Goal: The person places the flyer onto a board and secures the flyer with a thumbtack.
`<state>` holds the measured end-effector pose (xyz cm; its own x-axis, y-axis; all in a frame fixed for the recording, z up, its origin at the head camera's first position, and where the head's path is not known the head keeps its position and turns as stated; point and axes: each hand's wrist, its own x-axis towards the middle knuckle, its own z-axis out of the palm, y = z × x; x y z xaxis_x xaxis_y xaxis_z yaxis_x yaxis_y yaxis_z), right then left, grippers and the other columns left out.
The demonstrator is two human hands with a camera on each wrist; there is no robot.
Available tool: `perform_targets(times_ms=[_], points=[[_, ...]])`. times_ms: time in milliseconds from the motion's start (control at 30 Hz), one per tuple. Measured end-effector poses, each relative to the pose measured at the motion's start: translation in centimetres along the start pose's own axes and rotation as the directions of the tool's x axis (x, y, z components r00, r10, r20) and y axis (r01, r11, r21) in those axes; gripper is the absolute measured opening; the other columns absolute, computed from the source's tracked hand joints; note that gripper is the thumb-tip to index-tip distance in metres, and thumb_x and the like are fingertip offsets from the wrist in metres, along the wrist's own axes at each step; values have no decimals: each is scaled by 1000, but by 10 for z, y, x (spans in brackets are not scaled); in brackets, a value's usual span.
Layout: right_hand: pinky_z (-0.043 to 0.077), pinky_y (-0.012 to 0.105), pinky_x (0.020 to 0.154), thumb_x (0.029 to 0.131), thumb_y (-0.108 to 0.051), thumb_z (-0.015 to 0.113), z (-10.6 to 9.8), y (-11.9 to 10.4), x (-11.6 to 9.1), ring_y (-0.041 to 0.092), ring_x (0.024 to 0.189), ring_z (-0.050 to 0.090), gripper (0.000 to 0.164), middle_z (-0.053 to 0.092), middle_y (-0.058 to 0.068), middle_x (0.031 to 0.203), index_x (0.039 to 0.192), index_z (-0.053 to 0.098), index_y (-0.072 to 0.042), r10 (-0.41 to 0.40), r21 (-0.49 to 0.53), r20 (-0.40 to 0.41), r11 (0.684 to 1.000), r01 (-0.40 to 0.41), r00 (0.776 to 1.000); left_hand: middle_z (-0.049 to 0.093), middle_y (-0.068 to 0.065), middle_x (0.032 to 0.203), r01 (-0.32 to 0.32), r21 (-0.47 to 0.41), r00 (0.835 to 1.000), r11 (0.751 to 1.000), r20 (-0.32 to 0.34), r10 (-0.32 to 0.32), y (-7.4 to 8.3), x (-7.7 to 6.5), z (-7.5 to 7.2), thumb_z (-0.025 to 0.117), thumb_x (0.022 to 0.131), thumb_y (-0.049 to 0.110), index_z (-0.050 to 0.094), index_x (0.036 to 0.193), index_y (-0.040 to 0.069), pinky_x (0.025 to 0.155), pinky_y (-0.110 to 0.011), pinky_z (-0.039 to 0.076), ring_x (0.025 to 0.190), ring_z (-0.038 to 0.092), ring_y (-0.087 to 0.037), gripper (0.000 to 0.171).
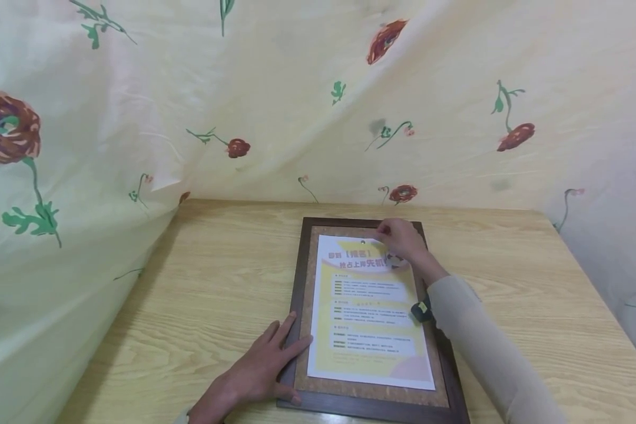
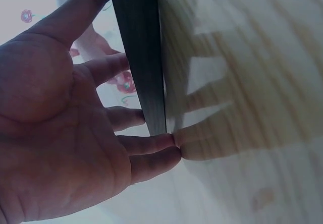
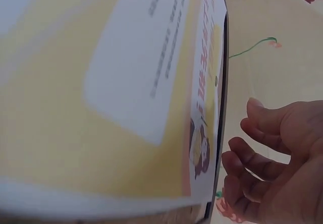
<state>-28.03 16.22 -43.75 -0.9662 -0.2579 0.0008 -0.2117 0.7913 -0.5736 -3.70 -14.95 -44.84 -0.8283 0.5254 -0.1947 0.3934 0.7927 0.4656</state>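
Observation:
A cork board [image 1: 339, 388] with a dark wooden frame [image 1: 371, 407] lies on the table. On the cork is a printed sheet [image 1: 371, 347] in white, yellow and pink with lines of characters. A small round pin head [image 1: 363, 242] shows near the sheet's top edge. My left hand [image 1: 259, 365] rests against the frame's lower left side, fingers extended; the left wrist view shows the fingertips along the frame's edge [image 2: 139, 57]. Over the top right of the board is my right hand [image 1: 403, 238], its fingers loosely bent. In the right wrist view nothing shows between its thumb and fingers.
Light wood-grain tabletop [image 1: 201, 282] extends on both sides of the board. A cream cloth [image 1: 297, 106] printed with red flowers hangs behind the table and along its sides. A small black device [image 1: 421, 311] is at my right wrist, over the sheet's right edge.

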Motion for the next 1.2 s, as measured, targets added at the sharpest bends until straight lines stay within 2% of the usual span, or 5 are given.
perform_targets(times_ms=[167,367,667,900,1200], points=[[51,40,71,97,-18,64,-8,5,-10,26,82,62,20,67,14,99,107,68,-1,-8,-46,-22,999,7,1000,13,-19,162,-6,10,1000,1000,4,6,0,1,-2,84,64,56,42,152,23,102,-62,37,138,26,-53,102],[48,52,83,95,-21,66,-20,12,-27,36,97,61,30,65,22,109,114,65,3,3,-105,-33,994,-7,999,14,-19,162,-5,38,1000,999,8,5,0,2,-3,84,64,58,43,151,23,103,-62,36,138,27,-52,102],[48,45,69,93,-17,68,-33,27,-53,33,86,58,27,64,22,101,109,67,5,-27,-145,-76,989,16,997,16,-21,161,13,55,999,998,28,-15,-2,4,-8,83,65,58,43,151,24,103,-63,35,137,29,-51,101],[48,55,78,94,-18,67,-40,36,-75,42,99,59,31,62,28,111,112,66,7,-27,-155,-112,988,9,993,17,-22,161,20,57,999,998,36,-22,-2,5,-11,84,64,58,44,150,23,103,-63,35,137,30,-51,101],[48,59,77,90,-17,71,-47,46,-101,48,99,59,31,61,32,111,110,66,7,-75,-218,-144,975,43,987,20,-21,160,22,41,999,999,39,-24,-3,3,-15,82,65,59,46,149,24,103,-64,35,136,33,-50,97]])
